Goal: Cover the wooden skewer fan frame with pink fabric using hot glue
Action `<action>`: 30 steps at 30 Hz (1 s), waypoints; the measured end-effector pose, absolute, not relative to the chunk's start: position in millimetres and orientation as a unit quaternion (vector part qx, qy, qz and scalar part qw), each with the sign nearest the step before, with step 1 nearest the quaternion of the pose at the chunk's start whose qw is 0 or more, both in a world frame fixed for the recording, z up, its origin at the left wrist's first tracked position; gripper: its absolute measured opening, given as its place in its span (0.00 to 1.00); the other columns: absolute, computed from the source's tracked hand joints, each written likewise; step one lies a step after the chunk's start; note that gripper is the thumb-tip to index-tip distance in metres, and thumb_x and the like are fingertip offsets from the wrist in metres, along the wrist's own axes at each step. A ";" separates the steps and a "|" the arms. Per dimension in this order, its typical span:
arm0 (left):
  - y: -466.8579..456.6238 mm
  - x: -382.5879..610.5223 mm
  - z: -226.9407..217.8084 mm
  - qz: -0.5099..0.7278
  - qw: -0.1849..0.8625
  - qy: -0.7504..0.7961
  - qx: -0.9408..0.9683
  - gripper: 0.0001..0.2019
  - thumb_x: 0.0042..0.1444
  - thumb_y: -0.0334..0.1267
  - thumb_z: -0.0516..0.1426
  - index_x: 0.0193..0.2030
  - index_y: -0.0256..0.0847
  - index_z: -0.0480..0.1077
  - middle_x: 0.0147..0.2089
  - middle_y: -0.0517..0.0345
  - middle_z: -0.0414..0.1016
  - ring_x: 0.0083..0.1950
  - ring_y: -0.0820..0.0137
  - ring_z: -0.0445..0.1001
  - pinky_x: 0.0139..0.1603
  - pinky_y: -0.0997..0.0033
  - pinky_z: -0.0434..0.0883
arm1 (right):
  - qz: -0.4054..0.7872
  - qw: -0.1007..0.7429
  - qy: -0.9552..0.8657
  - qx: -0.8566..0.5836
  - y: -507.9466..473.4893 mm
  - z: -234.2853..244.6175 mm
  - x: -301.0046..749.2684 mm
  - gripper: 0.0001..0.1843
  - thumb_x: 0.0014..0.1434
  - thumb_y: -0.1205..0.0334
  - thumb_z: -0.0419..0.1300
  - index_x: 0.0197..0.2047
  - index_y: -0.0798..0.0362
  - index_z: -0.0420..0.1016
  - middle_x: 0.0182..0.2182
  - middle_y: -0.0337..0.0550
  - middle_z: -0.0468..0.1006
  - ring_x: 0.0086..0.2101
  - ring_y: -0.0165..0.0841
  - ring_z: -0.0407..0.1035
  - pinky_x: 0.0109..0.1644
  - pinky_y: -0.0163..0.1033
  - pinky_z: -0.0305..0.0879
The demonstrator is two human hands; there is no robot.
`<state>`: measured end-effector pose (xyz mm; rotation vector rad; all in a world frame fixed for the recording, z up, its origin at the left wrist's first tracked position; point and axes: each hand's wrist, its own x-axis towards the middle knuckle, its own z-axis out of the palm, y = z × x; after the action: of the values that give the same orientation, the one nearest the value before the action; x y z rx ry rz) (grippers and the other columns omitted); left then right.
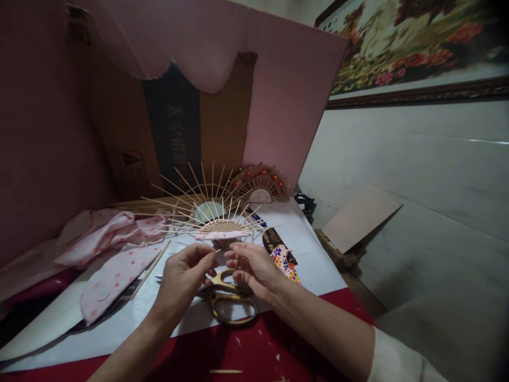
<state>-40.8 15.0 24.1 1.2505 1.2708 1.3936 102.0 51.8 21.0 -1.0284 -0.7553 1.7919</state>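
My left hand (185, 276) and my right hand (250, 268) meet over a white sheet (314, 260), both with fingers curled. Together they hold a half-round fan frame (217, 217) made of several thin wooden sticks fanning up from a cardboard base, with a strip of pink dotted cloth (222, 234) along its lower edge. My left fingers pinch a stick end at the base. My right fingers grip the base from the right. Gold-handled scissors (230, 300) lie on the sheet just under my hands.
Pink dotted fabric (115, 254) lies in a heap and a cut piece at the left. A second fan (260, 185) with red beads leans at the back against a pink cardboard backdrop (286, 90). A dark patterned strip (280, 254) lies right. A loose stick (225, 371) rests on the red tablecloth.
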 end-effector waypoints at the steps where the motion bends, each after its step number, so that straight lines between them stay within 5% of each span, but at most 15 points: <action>1: 14.9 -40.6 24.6 0.562 0.433 0.505 0.492 0.09 0.46 0.41 0.61 0.26 0.36 0.71 0.23 0.59 0.72 0.24 0.71 0.70 0.21 0.75 0.67 | 0.724 0.462 -0.297 -0.416 55.6 20.4 99.1 0.04 0.55 0.66 0.59 0.33 0.58 0.69 0.26 0.41 0.75 0.21 0.25 0.68 0.19 0.27 0.61; 12: 13.8 -39.1 26.5 0.558 0.466 0.505 0.465 0.10 0.44 0.41 0.62 0.26 0.36 0.70 0.23 0.60 0.71 0.24 0.72 0.70 0.21 0.75 0.66 | 0.702 0.519 -0.246 -0.421 80.2 6.1 78.2 0.11 0.58 0.59 0.57 0.31 0.60 0.67 0.20 0.42 0.75 0.15 0.24 0.68 0.11 0.23 0.50; 18: 14.6 -40.2 23.9 0.559 0.463 0.510 0.461 0.12 0.44 0.43 0.63 0.28 0.36 0.71 0.23 0.60 0.72 0.24 0.72 0.69 0.22 0.75 0.66 | 0.699 0.550 -0.244 -0.386 84.7 1.5 77.8 0.04 0.56 0.67 0.58 0.30 0.58 0.67 0.19 0.39 0.75 0.17 0.25 0.69 0.13 0.23 0.56; 30: 5.3 -34.2 25.6 0.578 0.459 0.479 0.476 0.08 0.46 0.40 0.62 0.25 0.37 0.72 0.24 0.59 0.73 0.23 0.73 0.69 0.23 0.75 0.68 | 0.653 0.628 -0.339 -0.255 60.8 13.8 93.9 0.13 0.49 0.58 0.65 0.32 0.55 0.67 0.25 0.40 0.80 0.22 0.29 0.74 0.17 0.26 0.65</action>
<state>-34.2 5.3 25.6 1.1718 1.1792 1.4224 93.9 60.8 13.8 -0.5852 -0.7760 1.4964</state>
